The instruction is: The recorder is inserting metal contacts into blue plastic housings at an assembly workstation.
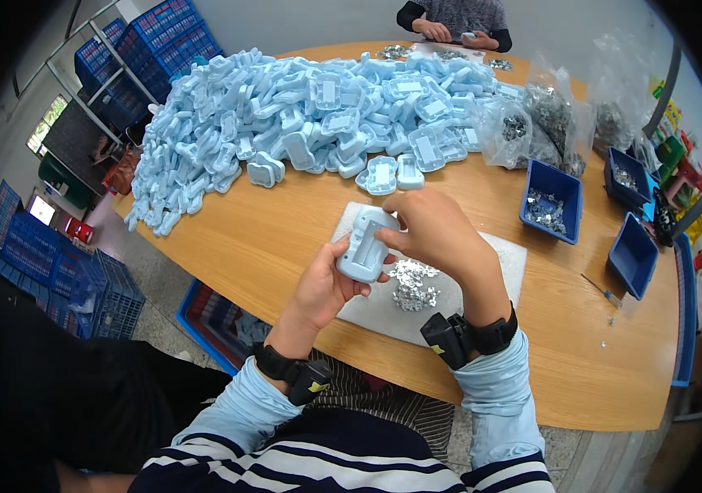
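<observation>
My left hand (316, 286) cradles a light blue plastic casing (359, 256) from below, with its open battery compartment facing up. At the casing's far end, my right hand (440, 232) has its fingers bent and its thumb at the compartment, gripping that end. Whether a small part is also pinched there, the fingers hide. Beneath my hands, a heap of small shiny metal pieces (413, 289) lies on a pale grey mat (495, 267). Just beyond the mat, loose casings (381, 175) lie at the front of a large pile of the same kind (285, 123).
Blue bins (550, 201) holding metal parts and clear bags (544, 115) of parts stand on the right of the wooden table (228, 255). A screwdriver-like tool (600, 289) lies near them. Across the table another person (458, 25) works. Blue crates (63, 271) stand at left.
</observation>
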`<state>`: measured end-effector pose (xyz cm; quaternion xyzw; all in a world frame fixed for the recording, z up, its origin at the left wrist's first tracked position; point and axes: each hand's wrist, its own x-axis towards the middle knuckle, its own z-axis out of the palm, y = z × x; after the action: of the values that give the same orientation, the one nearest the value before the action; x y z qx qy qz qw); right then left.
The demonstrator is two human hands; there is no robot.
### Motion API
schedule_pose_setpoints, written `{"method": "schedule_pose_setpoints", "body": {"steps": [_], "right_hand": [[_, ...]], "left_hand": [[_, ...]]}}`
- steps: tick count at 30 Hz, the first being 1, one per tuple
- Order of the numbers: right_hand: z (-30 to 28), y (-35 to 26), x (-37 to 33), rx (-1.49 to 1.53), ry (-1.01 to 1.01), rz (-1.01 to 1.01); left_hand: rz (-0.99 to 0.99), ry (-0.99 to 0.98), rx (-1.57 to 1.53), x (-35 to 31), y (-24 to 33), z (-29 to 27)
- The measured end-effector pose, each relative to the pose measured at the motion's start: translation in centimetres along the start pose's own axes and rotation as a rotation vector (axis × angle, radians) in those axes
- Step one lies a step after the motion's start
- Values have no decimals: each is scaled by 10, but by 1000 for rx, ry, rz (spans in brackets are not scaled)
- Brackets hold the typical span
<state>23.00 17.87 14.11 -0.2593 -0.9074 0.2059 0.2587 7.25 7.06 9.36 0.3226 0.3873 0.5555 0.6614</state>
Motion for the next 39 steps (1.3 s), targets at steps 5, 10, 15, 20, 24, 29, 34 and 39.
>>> {"method": "schedule_pose_setpoints", "body": {"steps": [5, 10, 15, 20, 24, 29, 34, 39], "right_hand": [[-1, -4, 2, 63, -19, 58], [10, -8, 2, 44, -150, -10], [-7, 2, -6, -44, 30, 42], [-23, 4, -15, -159, 102, 154], [-13, -16, -16, -233, 49, 105], [33, -25, -12, -188, -116, -44], [78, -24, -38, -197, -351, -3], [111, -17, -51, -102, -202, -11]], "left_hand": [[-8, -40, -7, -3, -1, 4], [8, 59, -48, -2, -8, -2], [50, 130, -13, -9, -9, -35], [105, 346, 50, -35, -15, -68], [108, 403, 108, -51, -22, -78], [112, 421, 92, -58, -28, -85], [120, 417, 25, -57, -31, -89], [186, 446, -6, -52, -42, -96]]}}
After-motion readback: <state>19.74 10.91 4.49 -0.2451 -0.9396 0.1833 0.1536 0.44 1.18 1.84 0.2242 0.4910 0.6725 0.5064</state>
